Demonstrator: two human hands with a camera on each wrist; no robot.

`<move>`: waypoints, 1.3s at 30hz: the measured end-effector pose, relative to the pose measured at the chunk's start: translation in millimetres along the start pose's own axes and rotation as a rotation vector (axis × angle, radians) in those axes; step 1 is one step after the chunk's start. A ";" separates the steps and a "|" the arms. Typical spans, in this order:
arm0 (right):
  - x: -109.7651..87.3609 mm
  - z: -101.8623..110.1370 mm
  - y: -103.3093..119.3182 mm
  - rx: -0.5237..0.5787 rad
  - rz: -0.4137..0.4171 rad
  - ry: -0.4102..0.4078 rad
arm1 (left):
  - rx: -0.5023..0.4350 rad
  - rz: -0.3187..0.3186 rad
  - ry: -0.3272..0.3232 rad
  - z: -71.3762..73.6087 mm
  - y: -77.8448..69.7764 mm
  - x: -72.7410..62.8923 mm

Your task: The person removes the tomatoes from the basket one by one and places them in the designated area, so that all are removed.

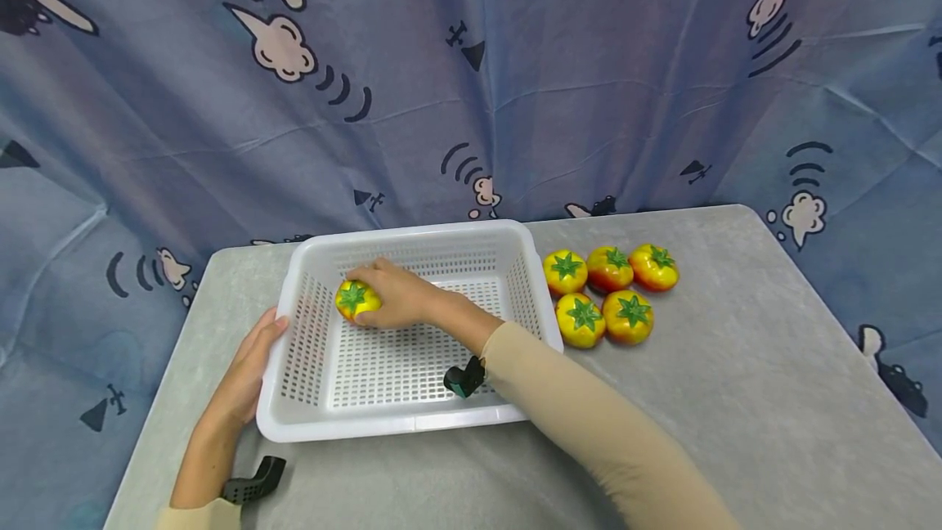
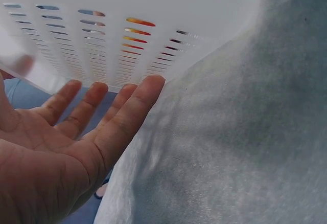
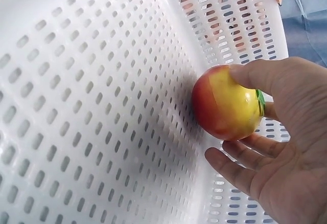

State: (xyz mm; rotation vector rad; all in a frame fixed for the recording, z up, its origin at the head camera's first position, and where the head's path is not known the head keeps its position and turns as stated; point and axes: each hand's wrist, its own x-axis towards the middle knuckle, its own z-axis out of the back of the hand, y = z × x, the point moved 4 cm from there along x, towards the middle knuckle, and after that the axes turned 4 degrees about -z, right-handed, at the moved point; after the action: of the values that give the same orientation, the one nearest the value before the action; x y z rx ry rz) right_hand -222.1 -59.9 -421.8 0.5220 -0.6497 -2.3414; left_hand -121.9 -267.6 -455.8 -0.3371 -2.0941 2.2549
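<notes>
A white perforated plastic basket [image 1: 412, 425] rests on the table. Inside it, near the left wall, my right hand [image 1: 397, 294] holds a yellow-and-red tomato [image 1: 353, 298] with a green star-shaped top. The right wrist view shows the thumb on one side of this tomato [image 3: 225, 104] and fingertips on the other, close above the basket floor [image 3: 102, 111]. My left hand [image 1: 252, 362] grips the basket's left side, thumb over the rim. From the left wrist, the fingers [image 2: 130, 114] of that hand lie outstretched against the outer wall [image 2: 110, 45].
Several more tomatoes [image 1: 581, 321] stand grouped on the grey table [image 1: 765, 366], just right of the basket. A blue patterned curtain [image 1: 412, 88] hangs behind the table's back edge. My right forearm [image 1: 581, 424] crosses over the basket's front right corner.
</notes>
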 end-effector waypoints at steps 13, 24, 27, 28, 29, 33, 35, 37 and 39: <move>-1.4 1.0 1.6 -0.013 0.005 0.004 | -0.021 -0.033 -0.014 1.6 1.5 0.6; -0.7 0.8 0.5 -0.008 0.016 0.002 | -0.008 -0.030 -0.020 0.1 -0.4 0.6; -0.4 1.2 1.6 -0.007 0.027 -0.006 | -0.001 -0.028 -0.023 0.0 -0.5 0.0; -0.3 1.3 2.1 -0.007 0.031 -0.009 | 0.002 -0.028 -0.023 0.1 -0.4 -0.2; -0.2 1.4 2.4 -0.008 0.034 -0.013 | 0.005 -0.029 -0.022 0.1 -0.3 -0.3; -0.2 1.7 2.8 -0.011 0.039 -0.025 | 0.000 -0.030 -0.019 0.2 -0.2 -0.2; -0.1 1.5 2.3 -0.010 0.037 -0.024 | -0.001 -0.033 -0.016 0.1 -0.3 0.0; -0.3 1.5 1.8 -0.004 0.031 -0.023 | -0.003 -0.035 -0.014 -0.2 -0.2 0.3; -1.2 1.9 1.6 0.004 0.026 -0.018 | 0.000 -0.037 -0.015 -1.6 0.3 0.6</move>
State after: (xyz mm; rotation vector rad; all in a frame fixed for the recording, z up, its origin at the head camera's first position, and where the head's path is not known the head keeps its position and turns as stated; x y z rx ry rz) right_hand -221.5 -59.6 -419.1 0.4922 -0.6657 -2.3234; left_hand -122.2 -266.0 -456.2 -0.2792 -2.0890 2.2443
